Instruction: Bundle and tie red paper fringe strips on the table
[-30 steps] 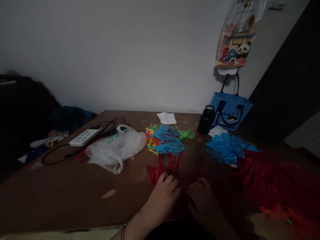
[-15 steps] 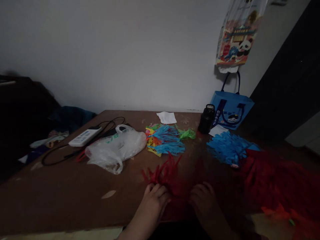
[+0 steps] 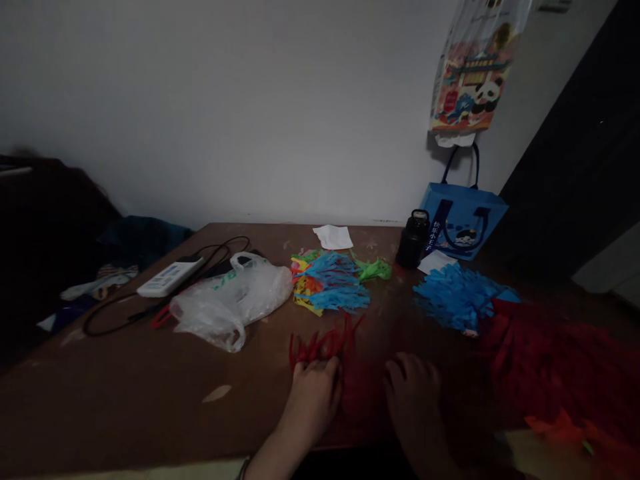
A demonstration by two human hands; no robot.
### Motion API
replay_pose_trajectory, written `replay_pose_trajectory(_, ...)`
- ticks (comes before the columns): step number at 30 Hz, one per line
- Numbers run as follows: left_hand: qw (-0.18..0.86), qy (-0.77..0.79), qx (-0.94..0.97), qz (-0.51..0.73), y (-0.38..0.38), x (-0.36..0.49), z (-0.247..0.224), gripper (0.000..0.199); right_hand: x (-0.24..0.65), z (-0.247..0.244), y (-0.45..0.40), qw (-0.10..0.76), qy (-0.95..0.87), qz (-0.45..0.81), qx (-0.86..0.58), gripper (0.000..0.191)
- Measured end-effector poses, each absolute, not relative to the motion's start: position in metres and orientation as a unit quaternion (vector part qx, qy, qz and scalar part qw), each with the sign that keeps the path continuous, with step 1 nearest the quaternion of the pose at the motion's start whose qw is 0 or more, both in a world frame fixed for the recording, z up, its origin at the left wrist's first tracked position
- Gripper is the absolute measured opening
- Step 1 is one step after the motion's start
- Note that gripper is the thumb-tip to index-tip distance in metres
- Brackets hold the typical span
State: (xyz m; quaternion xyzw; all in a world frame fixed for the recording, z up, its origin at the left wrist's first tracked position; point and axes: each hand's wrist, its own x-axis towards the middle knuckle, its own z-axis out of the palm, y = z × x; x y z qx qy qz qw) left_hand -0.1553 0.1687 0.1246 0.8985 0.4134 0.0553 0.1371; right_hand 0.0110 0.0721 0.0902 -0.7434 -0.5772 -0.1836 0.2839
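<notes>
Far left, dark blue cloth [image 3: 145,237] just past desk [image 3: 130,400] edge. On the desk's left side: white box [image 3: 170,276] w/ black cord [image 3: 107,330] looped around it. Next, clear plastic bag [image 3: 233,300], crumpled, a bit of red cord [image 3: 161,317] showing at its left.

Near ctr: left hand [image 3: 314,390], grip narrow, fingers curled over near end of red strips [image 3: 320,345], holding them; loose ends fan out to the far side. Beyond the strips, mixed pile [image 3: 333,280] of blue, yellow, orange & green strips; white paper [image 3: 333,237] just past it, far side. Dim red stuff lies btwn hands.

Right hand [image 3: 414,393]: palm down, fingers bent, beside the red stuff; too dark to tell if grip holds any.

Far right: black bottle [image 3: 413,239] upright, next to blue tote [image 3: 465,220]; 2nd paper [image 3: 437,261] in front. Printed pkg w/ panda [image 3: 473,80] hangs on wall [image 3: 225,107] above tote. Nearer, blue bunch [image 3: 457,293], then big red heap [image 3: 555,360] at near right w/ orange pcs [image 3: 557,427] at its near edge.
</notes>
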Motion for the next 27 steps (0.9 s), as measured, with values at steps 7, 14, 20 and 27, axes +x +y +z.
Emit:
replay_pose_trajectory(7,0.146,0.406,0.9,0.067,0.17,-0.158,0.129,0.016,0.002,0.08,0.079,0.308,-0.748,-0.124,-0.574,0.023)
replay_pose_trajectory(14,0.103,0.204,0.953,0.198,0.164,-0.169,0.127,0.009,0.002,0.089,0.076,0.334,-0.73,-0.09,-0.589,0.017)
replay_pose_trajectory(20,0.066,0.155,0.955,0.246,0.164,-0.171,0.104,0.016,0.003,0.084,0.069,0.294,-0.753,-0.111,-0.578,0.019)
replay_pose_trajectory(27,0.129,0.246,0.943,0.182,0.16,-0.184,0.109,0.013,0.023,0.082,0.049,0.327,-0.721,-0.07,-0.606,0.02)
